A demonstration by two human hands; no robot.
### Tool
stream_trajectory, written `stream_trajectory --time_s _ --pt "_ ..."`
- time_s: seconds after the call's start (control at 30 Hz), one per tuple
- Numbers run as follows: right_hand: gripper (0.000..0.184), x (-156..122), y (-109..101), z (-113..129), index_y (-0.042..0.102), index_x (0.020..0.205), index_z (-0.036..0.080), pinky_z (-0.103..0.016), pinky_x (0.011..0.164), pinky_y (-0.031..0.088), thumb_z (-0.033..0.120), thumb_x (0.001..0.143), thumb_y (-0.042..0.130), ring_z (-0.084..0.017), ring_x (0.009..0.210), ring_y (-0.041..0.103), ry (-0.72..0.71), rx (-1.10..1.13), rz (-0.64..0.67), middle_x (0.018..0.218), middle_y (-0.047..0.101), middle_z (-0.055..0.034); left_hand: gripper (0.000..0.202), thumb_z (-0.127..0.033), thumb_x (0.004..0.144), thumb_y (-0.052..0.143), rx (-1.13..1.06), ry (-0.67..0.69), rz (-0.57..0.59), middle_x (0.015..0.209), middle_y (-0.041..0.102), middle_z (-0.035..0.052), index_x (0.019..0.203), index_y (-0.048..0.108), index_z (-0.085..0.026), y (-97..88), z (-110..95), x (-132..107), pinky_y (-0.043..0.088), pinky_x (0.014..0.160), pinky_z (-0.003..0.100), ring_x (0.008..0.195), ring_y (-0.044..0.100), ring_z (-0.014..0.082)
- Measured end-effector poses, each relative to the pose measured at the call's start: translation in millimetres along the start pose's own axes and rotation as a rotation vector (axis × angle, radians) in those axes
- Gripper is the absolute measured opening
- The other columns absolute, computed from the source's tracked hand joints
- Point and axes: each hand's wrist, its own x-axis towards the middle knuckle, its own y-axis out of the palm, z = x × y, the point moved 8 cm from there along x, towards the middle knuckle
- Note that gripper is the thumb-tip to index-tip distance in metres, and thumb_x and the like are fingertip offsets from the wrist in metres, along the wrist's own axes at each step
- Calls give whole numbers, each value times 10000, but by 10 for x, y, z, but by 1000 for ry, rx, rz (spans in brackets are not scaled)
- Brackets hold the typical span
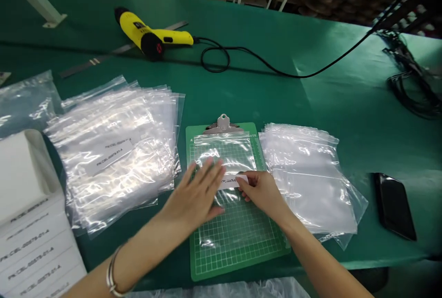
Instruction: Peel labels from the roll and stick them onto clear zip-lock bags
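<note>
A clear zip bag lies flat on a green gridded clipboard, its zip end near the metal clip. Across the bag runs a white printed label. My right hand pinches the label's right end between thumb and finger. Fingers spread, my left hand rests over the bag and covers the label's left end. Left of the board is a stack of labelled bags; to its right, a stack of bags with no labels showing.
A sheet of printed labels lies at the lower left. A yellow heat gun with a black cord lies at the back, on a metal ruler. A black phone sits near the right front edge.
</note>
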Motion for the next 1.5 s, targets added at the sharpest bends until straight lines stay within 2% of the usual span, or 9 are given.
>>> stream_trajectory --time_s 0.27,0.5,0.63,0.7,0.8,1.13,1.27,1.4,1.5 --pt "483 37 -13 -28 642 663 147 -229 447 438 529 862 423 -131 475 591 118 74 140 674 682 -83 644 -508 944 180 18 86 -82 1478 248 60 1436 -25 -146 258 -227 -122 175 1069 527 1352 201 273" --pt "574 52 -395 38 530 1175 69 -265 481 513 522 921 287 -151 504 642 299 130 342 883 722 -177 596 -474 956 131 96 118 -141 1471 260 63 1441 65 -135 214 -232 -122 180 1024 530 1330 239 286" --pt "585 -137 -373 205 286 1400 122 -456 796 515 477 935 285 -271 901 661 154 -9 181 1171 619 -202 591 -464 958 120 113 130 -157 1467 266 70 1440 42 -131 217 -236 -130 200 1003 545 1322 258 292" --pt "526 -270 -168 272 255 1422 285 -514 1061 264 437 929 356 -296 1320 315 -29 -134 70 1467 335 -68 609 -477 955 151 107 133 -150 1464 272 74 1439 -6 -142 226 -232 -127 212 1001 555 1320 265 297" --pt "543 -464 225 299 313 1410 266 -620 1066 104 444 906 414 -387 1375 5 -403 -671 -91 1526 160 -59 661 -508 943 212 76 129 -102 1464 269 78 1429 -79 -167 267 -219 -111 240 996 566 1322 267 307" --pt "605 -454 -115 -80 362 1392 181 -601 1035 200 455 866 478 -425 1356 114 -341 -998 -468 1500 225 -144 649 -568 914 266 -222 4 301 1497 185 91 1436 175 -194 147 -227 -97 188 1039 561 1355 163 328" --pt "551 -730 -99 -166 225 1438 265 -597 971 301 429 924 337 -406 1359 112 -458 -903 -643 1510 191 -110 420 -502 938 302 -288 -183 130 1270 514 47 1263 449 -279 -209 -6 151 334 955 423 1176 433 243" --pt "552 -962 -144 -381 67 1440 376 -580 867 402 366 939 300 -423 1317 221 -494 -793 -730 1475 221 -108 386 -380 907 470 -157 -588 -87 1224 475 136 1207 468 -138 -344 561 332 336 920 520 1150 415 310" --pt "536 -1092 -253 -458 99 1428 384 -582 834 422 339 934 303 -445 1275 282 -559 -730 -752 1442 233 -131 296 -357 861 566 -143 -655 -124 1153 521 87 1069 554 -146 -299 702 382 411 881 473 1063 496 259"
